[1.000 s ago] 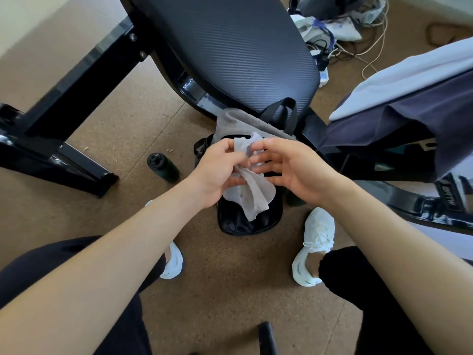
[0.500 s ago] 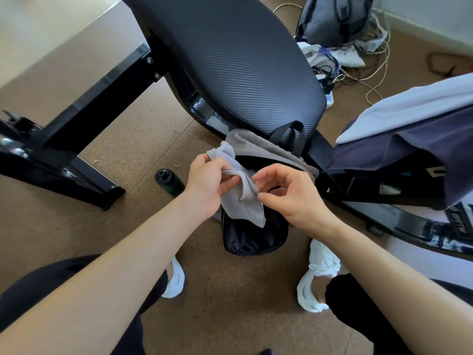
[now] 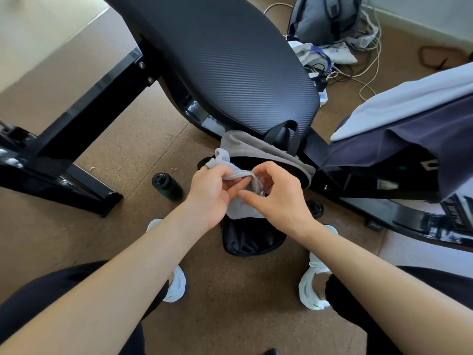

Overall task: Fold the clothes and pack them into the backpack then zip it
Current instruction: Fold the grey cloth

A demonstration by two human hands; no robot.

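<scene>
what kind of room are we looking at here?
Probably a home workout corner, not a commercial gym: a padded black bench on a steel frame, a brown cork-like floor, and loose cables with a grey bag dumped by the wall.

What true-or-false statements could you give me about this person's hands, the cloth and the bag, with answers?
1. The left hand and the right hand both hold a small light grey cloth above the black backpack. True.
2. The backpack is zipped closed. False: its top is open.
3. A dark bottle is on the floor on the person's left of the backpack. True.
4. The padded bench is red. False: it is black.
</scene>
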